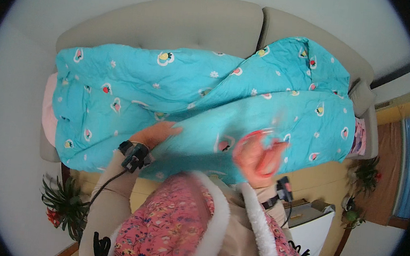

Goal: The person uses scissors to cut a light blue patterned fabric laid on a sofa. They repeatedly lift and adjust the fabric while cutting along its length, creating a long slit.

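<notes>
A turquoise quilt (121, 84) printed with fruit and small white flowers lies spread and rumpled over a sofa. One long fold runs diagonally across its middle. My left hand (155, 134) grips the quilt at this fold, and the cloth hides part of the fingers. Above the quilt's near right part, my right hand (255, 161) is blurred by movement. In it is a translucent red object (242, 146) with a rounded, loop-like outline, too blurred to name more exactly. Both wrists carry strapped devices with cables.
Behind the quilt rises the beige sofa backrest (199, 21). A grey cushion (362, 96) and folded pink cloth (360, 136) lie at the right end. Potted plants stand at left (69, 198) and right (365, 176). A white table-like piece (313, 229) is close on my right.
</notes>
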Motion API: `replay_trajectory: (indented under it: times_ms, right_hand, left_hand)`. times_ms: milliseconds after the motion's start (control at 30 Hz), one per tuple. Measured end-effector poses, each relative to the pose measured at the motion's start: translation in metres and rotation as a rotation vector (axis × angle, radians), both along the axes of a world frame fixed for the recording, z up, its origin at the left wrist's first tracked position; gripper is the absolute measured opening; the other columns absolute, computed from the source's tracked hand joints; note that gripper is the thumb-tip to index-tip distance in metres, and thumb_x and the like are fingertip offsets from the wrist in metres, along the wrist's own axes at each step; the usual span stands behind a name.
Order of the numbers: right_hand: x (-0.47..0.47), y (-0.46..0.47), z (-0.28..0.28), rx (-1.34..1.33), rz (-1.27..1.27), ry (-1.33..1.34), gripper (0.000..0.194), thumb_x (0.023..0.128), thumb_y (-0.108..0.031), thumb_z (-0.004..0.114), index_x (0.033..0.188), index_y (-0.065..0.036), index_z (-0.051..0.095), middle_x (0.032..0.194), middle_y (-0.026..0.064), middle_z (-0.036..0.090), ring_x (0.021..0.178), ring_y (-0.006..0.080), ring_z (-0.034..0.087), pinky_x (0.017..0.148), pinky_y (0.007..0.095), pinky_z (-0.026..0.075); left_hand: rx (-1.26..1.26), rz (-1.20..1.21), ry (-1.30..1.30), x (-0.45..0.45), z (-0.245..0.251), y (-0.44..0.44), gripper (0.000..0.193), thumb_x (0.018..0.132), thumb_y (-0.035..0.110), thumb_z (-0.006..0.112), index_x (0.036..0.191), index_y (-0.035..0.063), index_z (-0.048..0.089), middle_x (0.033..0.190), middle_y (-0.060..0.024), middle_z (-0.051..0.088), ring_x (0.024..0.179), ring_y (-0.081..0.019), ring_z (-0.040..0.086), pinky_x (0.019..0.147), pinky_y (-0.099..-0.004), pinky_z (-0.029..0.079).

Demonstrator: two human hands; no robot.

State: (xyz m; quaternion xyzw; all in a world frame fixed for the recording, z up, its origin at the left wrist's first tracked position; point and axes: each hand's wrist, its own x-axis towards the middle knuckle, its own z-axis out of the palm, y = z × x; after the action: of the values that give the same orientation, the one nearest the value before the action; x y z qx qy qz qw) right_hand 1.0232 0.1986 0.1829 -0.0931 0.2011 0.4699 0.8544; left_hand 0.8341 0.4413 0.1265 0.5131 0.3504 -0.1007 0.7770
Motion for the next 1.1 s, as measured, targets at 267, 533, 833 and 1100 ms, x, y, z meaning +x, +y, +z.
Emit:
replay_trajectory:
  times_ms: [267, 533, 833, 1100]
  right_hand:
    - [0.053, -0.04, -0.011, -0.183, 0.607, -1.124, 0.061, 0.084, -0.063, 0.054, 0.104, -0.005, 0.052, 0.084, 0.0, 0.052, 0.066, 0.0123, 0.044, 0.057, 0.0255, 0.036]
    - [-0.008, -0.028, -0.047, -0.243, 1.101, -0.956, 0.039, 0.095, -0.05, 0.046, 0.085, -0.013, 0.052, 0.073, -0.0084, 0.04, 0.06, 0.003, 0.033, 0.051, 0.0205, 0.028]
    - [-0.013, -0.01, -0.048, -0.298, 1.219, -0.893, 0.061, 0.089, -0.069, 0.038, 0.089, -0.009, 0.051, 0.07, -0.0041, 0.04, 0.06, 0.0068, 0.033, 0.053, 0.0219, 0.026]
    - [-0.016, -0.003, -0.05, -0.256, 1.198, -0.921, 0.063, 0.09, -0.068, 0.036, 0.089, -0.007, 0.051, 0.071, -0.0029, 0.041, 0.061, 0.0072, 0.034, 0.054, 0.0214, 0.027]
  left_hand:
    - [-0.209, 0.229, -0.282, 0.005, -0.034, 0.003, 0.047, 0.092, 0.02, 0.056, 0.132, -0.0018, 0.043, 0.116, -0.0098, 0.059, 0.096, -0.0184, 0.06, 0.082, -0.0333, 0.051]
    - [-0.386, 0.327, -0.345, 0.012, -0.038, 0.008, 0.044, 0.088, 0.013, 0.055, 0.129, -0.002, 0.045, 0.115, -0.0122, 0.059, 0.098, -0.0225, 0.061, 0.085, -0.0364, 0.052]
    - [-0.373, 0.324, -0.33, 0.007, -0.04, 0.008, 0.039, 0.088, 0.013, 0.055, 0.124, -0.0004, 0.049, 0.107, -0.0104, 0.062, 0.09, -0.0217, 0.063, 0.08, -0.0359, 0.053]
    - [-0.411, 0.289, -0.382, 0.007, -0.046, 0.01, 0.041, 0.088, 0.014, 0.055, 0.126, 0.0004, 0.049, 0.111, -0.0096, 0.062, 0.094, -0.0199, 0.062, 0.083, -0.0335, 0.052]
